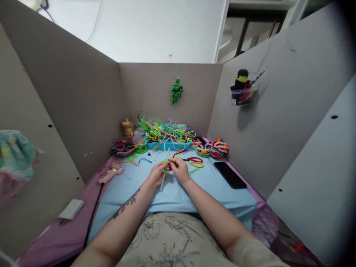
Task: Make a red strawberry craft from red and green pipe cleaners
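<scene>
Both hands meet over the light blue cloth (194, 191) in the middle of the desk. My left hand (156, 173) pinches a thin white stick (163, 180) that runs down toward me, with a green pipe cleaner (165, 167) wrapped at its upper part. My right hand (180, 170) grips the same green pipe cleaner from the right, and a red strand (178, 153) trails away from the fingers. Red and yellow scissors (195, 161) lie just right of my right hand.
A blue tray (168, 145) heaped with coloured pipe cleaners stands at the back. A pink glue gun (112, 172) lies left, a black phone (229, 174) right, finished coloured coils (218, 147) back right. Grey partition walls enclose the desk; a green ornament (176, 91) hangs on the back wall.
</scene>
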`<state>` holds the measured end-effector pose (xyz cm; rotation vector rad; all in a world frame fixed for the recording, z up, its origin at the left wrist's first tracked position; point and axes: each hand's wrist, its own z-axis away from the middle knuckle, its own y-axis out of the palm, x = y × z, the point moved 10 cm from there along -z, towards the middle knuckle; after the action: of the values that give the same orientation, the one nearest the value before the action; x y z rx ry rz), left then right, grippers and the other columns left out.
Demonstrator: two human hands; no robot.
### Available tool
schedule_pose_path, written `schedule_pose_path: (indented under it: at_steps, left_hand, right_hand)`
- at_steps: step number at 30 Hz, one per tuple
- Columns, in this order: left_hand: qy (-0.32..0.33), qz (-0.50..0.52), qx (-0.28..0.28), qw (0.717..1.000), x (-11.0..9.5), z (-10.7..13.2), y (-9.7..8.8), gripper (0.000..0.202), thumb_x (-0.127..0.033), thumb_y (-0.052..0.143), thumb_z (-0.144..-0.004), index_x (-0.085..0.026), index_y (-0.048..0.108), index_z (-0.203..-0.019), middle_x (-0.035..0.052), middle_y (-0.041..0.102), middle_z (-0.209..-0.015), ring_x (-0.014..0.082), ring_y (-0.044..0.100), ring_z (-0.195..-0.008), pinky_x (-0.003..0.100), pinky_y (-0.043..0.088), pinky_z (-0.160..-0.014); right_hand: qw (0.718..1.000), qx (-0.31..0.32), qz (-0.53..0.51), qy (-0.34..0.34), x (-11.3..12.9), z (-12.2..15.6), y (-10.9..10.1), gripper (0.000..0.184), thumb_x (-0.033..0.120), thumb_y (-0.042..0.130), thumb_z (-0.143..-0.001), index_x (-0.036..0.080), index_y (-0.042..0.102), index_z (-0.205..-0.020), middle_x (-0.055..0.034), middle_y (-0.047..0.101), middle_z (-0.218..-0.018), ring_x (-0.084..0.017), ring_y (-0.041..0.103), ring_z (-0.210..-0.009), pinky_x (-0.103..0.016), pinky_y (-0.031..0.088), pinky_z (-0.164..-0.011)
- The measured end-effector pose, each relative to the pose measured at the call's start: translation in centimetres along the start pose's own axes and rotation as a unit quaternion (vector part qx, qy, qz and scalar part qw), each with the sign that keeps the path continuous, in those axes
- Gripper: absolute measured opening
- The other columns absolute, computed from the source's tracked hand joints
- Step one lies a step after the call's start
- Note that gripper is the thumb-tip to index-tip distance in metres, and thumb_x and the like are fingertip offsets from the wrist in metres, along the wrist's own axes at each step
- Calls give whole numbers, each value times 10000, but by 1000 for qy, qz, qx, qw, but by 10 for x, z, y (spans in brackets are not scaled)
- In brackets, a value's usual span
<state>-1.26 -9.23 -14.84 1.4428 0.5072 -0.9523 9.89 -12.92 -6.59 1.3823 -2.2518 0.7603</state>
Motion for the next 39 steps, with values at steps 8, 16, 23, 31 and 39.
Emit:
schedule_pose_path:
  at_steps: [8, 16, 23, 31, 39]
  left_hand:
    - [-3, 17, 17, 1000, 0, -2, 3, 63, -115, 610, -805, -86, 614, -749, -2, 566, -553, 43, 519, -435, 107, 453, -417]
    - [-23, 26, -1, 999, 0, 2, 2, 95, -80, 586, -814, -88, 608, -721, -14, 552, -535, 35, 498, -408, 100, 431, -395]
    - [-44, 15, -7, 999, 3, 1, 0, 82, -135, 607, -822, -102, 590, -749, -14, 558, -538, 44, 511, -400, 115, 450, -401]
    - [-38, 9, 1, 999, 4, 2, 1, 97, -127, 541, -862, -111, 562, -769, -23, 538, -549, 27, 485, -392, 88, 405, -362]
    - [-54, -50, 9, 997, 7, 8, 5, 92, -201, 636, -805, -122, 590, -808, -5, 580, -623, 44, 518, -428, 115, 406, -364]
  right_hand:
    - [997, 51, 21, -47, 7, 3, 9, 162, 174, 499, -849, 194, 658, -868, -46, 620, -806, -169, 572, -778, -285, 467, -729]
    - [981, 118, 121, -93, 9, 7, 25, 193, 153, 442, -876, 190, 631, -896, -61, 595, -827, -191, 556, -820, -286, 456, -743]
    - [988, 95, 97, -80, 7, 7, 17, 160, 180, 482, -873, 187, 621, -950, -65, 618, -866, -188, 567, -846, -291, 462, -778]
    - [980, 90, 164, -68, 6, 8, 16, 140, 213, 501, -878, 215, 640, -896, -46, 611, -871, -162, 569, -771, -245, 436, -706]
    - [977, 68, 200, -32, -3, 4, 11, 167, 174, 459, -874, 203, 622, -848, -40, 588, -837, -167, 546, -770, -245, 403, -686]
